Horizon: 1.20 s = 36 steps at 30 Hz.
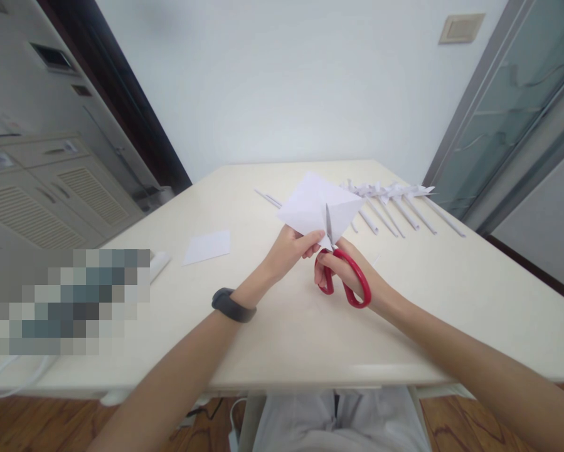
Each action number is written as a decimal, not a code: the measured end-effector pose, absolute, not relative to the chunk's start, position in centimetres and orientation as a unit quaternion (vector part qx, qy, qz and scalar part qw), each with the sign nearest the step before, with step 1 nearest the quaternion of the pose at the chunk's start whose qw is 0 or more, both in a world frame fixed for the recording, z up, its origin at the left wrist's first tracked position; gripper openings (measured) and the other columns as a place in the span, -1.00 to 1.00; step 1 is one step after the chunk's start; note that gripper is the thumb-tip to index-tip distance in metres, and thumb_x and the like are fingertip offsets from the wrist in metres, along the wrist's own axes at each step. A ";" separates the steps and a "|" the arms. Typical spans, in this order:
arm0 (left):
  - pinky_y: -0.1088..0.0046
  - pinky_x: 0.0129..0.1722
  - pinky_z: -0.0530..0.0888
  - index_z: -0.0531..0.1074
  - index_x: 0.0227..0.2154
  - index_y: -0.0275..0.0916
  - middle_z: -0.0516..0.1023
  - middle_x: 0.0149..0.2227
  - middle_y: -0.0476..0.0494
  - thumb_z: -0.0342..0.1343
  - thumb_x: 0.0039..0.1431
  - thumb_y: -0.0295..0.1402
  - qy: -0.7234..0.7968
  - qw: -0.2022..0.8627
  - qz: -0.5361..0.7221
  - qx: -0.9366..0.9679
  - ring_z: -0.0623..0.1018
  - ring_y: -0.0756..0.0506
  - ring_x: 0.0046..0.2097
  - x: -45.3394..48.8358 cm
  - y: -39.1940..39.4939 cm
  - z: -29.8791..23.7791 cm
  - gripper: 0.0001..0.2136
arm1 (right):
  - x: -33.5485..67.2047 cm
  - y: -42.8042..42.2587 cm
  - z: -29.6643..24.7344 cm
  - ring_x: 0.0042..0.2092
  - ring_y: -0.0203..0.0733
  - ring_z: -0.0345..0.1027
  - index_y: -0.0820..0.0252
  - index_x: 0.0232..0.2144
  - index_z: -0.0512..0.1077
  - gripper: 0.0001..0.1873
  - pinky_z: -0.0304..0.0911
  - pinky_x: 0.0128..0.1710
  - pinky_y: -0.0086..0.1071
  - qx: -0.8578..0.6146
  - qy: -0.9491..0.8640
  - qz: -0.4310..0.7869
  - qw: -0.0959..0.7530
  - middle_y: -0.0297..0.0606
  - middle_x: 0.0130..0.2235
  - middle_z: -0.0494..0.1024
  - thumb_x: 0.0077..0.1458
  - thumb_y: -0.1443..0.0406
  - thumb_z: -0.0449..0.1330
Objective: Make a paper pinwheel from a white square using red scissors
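Note:
My left hand [295,243] pinches the near left edge of a white sheet of paper [305,204], thumb on top and the other fingers beneath. The sheet is held up off the table with one corner pointing away from me. A pair of scissors with red handles [357,282] is in my right hand [340,263], its fingers in and around the loops. The metal blade lies over the paper from its near corner toward the middle, along a line in the sheet. How far the paper is cut, I cannot tell.
Several rolled-paper sticks with folded paper tops [389,194] lie at the back right of the cream table [282,351]. Thin paper sticks [267,198] rest behind the sheet. Another white paper [207,247] lies to the left, near a blurred-out object [81,298] and a white cable [18,383].

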<state>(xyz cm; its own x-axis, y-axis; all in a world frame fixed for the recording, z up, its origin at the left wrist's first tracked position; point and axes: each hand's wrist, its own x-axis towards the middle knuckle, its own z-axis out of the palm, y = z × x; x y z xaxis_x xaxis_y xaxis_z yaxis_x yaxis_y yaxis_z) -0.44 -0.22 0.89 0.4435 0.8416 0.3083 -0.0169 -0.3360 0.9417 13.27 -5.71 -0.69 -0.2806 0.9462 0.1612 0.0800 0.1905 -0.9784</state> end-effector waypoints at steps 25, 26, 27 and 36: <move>0.55 -0.60 0.16 0.24 -0.64 -0.29 0.23 -0.67 0.08 0.05 0.05 -0.41 0.304 0.484 0.428 0.700 0.22 0.10 -0.61 -0.5 -0.2 0.8 -0.80 | 13.4 -5.5 -1.3 -0.57 -0.27 0.32 0.11 -0.18 0.24 -0.78 0.31 -0.53 -0.33 -0.398 -0.627 0.499 0.446 -0.35 -0.46 0.47 0.10 0.39 -0.04; 0.55 -0.60 0.16 0.24 -0.64 -0.29 0.23 -0.67 0.08 0.05 0.05 -0.40 0.305 0.483 0.428 0.700 0.22 0.10 -0.61 -0.5 -0.1 0.8 -0.79 | 13.4 -5.5 -1.3 -0.57 -0.27 0.32 0.11 -0.18 0.24 -0.78 0.32 -0.53 -0.33 -0.398 -0.629 0.497 0.446 -0.35 -0.45 0.47 0.10 0.39 -0.05; 0.54 -0.59 0.17 0.24 -0.64 -0.29 0.23 -0.67 0.08 0.05 0.05 -0.40 0.305 0.483 0.428 0.701 0.22 0.10 -0.60 -0.5 -0.1 0.8 -0.79 | 13.4 -5.5 -1.3 -0.57 -0.27 0.32 0.11 -0.18 0.24 -0.78 0.32 -0.53 -0.32 -0.398 -0.631 0.495 0.446 -0.35 -0.45 0.47 0.10 0.39 -0.05; 0.55 -0.60 0.17 0.24 -0.64 -0.28 0.23 -0.67 0.09 0.05 0.05 -0.40 0.298 0.487 0.429 0.700 0.23 0.10 -0.61 -0.5 -0.2 0.8 -0.79 | 13.3 -5.4 -1.2 -0.57 -0.27 0.32 0.13 -0.18 0.24 -0.80 0.32 -0.53 -0.34 -0.402 -0.637 0.484 0.446 -0.34 -0.46 0.48 0.10 0.36 -0.02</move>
